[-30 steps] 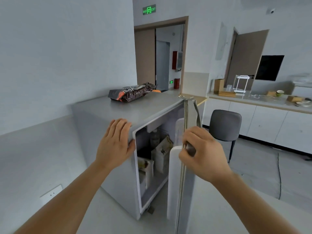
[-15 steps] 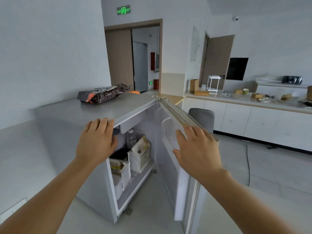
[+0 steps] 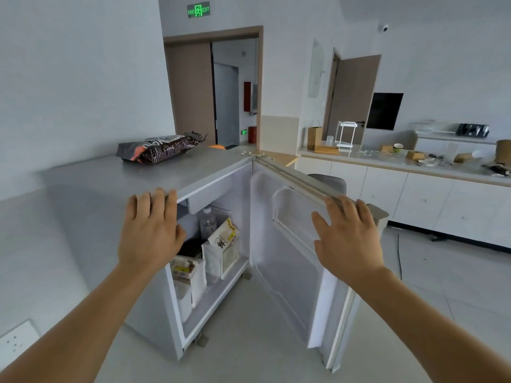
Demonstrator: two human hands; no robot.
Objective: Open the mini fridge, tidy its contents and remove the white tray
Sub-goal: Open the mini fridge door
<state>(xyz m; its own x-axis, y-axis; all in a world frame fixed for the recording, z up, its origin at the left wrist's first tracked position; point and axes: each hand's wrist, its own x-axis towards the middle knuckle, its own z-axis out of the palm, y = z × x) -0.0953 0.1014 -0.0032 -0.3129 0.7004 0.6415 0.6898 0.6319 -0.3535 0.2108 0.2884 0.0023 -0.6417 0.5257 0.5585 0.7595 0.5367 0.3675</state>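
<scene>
Two bare forearms reaching forward and down from the bottom corners of the head view. Left hand [image 3: 150,233] palm-down at the front top corner of the fridge [image 3: 105,189], fingers [image 3: 154,203] straight and close together, tips resting on the top edge, thumb tucked down over the opening; gripping nothing. Right hand [image 3: 347,239] flat and spread against the upper inner face of the door [image 3: 284,258], fingertips touching the top edge, thumb pointing left; open, closed on nothing. Door swung wide, hinged at the far right corner, inner liner facing the camera. Inside the fridge: clear bottle [image 3: 208,221] upright at the back, white pouch [image 3: 222,248] with a dark printed character standing just in front of it, paper-wrapped packet [image 3: 186,272] nearer the front and partly hidden behind the left hand. White container [image 3: 184,299] low at the front left of the cabinet, below the packet; cannot tell whether this is the tray. Dark snack bag [image 3: 160,147] lying on top of the fridge, well apart from both hands. Far right, long bench [image 3: 359,156] with small clutter along the wall.
</scene>
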